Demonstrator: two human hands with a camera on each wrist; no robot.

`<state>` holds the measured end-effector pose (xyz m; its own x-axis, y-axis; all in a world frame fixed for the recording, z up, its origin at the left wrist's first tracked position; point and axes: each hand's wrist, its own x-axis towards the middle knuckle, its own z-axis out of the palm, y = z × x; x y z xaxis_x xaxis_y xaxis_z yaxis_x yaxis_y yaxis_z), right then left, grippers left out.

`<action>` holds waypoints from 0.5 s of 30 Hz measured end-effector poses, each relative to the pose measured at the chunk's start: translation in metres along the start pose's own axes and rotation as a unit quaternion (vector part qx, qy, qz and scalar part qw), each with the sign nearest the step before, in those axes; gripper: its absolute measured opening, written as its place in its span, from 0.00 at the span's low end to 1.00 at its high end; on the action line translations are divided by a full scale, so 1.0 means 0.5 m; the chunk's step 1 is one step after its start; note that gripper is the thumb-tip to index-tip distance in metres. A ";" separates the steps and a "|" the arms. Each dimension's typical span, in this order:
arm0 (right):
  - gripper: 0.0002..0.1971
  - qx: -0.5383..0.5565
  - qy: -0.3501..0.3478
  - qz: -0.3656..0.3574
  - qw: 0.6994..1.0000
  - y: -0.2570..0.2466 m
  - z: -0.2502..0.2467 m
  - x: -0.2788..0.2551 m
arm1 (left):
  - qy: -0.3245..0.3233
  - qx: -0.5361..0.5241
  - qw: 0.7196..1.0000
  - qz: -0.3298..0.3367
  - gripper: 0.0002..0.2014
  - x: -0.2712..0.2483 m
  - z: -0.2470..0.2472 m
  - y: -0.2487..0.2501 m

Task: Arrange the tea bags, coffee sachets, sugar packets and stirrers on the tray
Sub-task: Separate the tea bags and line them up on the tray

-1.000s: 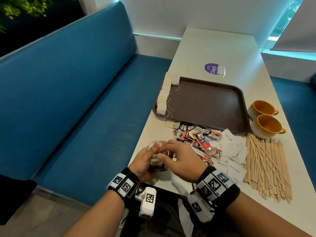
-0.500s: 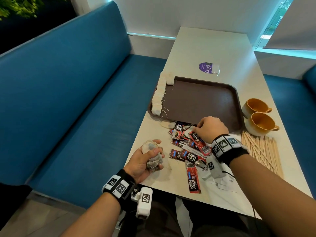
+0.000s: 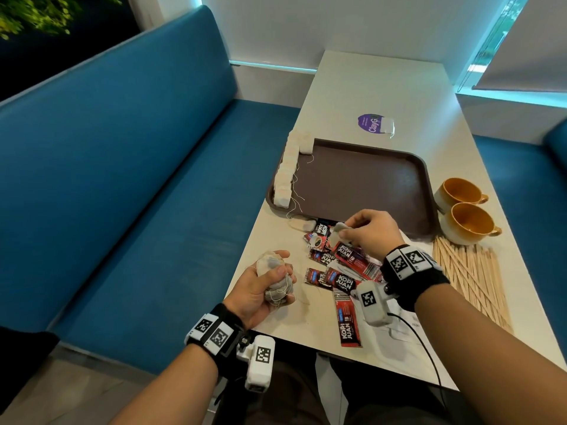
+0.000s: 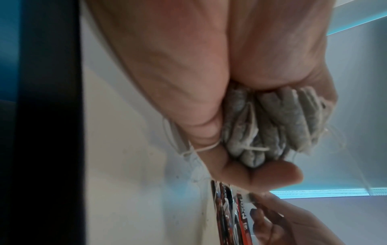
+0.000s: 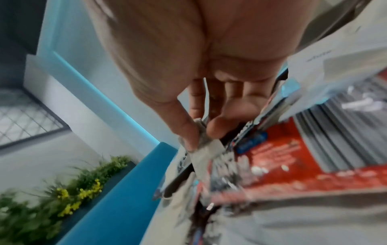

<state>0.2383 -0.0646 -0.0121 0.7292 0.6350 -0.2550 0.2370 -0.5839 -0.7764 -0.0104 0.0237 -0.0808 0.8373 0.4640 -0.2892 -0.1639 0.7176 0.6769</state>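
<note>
Near the table's front left edge, the left hand [image 3: 260, 286] is curled tight round a bunch of tea bags [image 3: 276, 279], greyish paper pouches squeezed together with white strings trailing out. Over the middle of the table, just short of the tray's front rim, the right hand [image 3: 371, 231] pinches one more tea bag [image 3: 337, 231] between thumb and fingertips, lifted just above the coffee sachets [image 3: 343, 271]. Those sachets are red and black sticks, scattered flat, and "KOPI JUAN" reads clearly in white on several. The brown tray [image 3: 362, 182] sits mid-table, with a row of white tea bags [image 3: 288, 170] lined along its left rim, strings straggling inward. One loose tea bag [image 3: 302, 223] lies on the table at the tray's front left corner. Wooden stirrers [image 3: 469, 277] fan out along the right edge, two orange cups [image 3: 466, 210] just behind them, and white sugar packets [image 3: 408, 320] show under the right wrist. Beyond the tray's far rim, a purple sticker [image 3: 369, 123] reads "ClayG".

The left wrist view shows the bundle's folded bottoms packed side by side, a string looped over one finger. The right wrist view, blurred, shows thumb and forefinger nipping the bag's top corner.
</note>
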 end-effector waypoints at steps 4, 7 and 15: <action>0.13 0.165 -0.004 -0.048 0.985 -0.034 -0.002 -0.038 | 0.003 -0.001 1.000 0.003 0.35 -0.001 0.003 -0.001; 0.13 0.192 -0.018 -0.110 0.975 -0.070 0.015 -0.093 | 0.016 0.005 1.000 0.010 0.37 0.001 0.005 -0.003; 0.08 -0.035 -0.077 -0.299 0.951 -0.052 0.126 -0.198 | 0.037 0.039 0.998 0.035 0.38 0.001 0.008 -0.010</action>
<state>0.1196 -0.0803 -0.0029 0.3497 0.9273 0.1333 0.6254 -0.1251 -0.7702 -0.0070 0.0181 -0.0817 0.7834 0.5514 -0.2869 -0.1772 0.6405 0.7472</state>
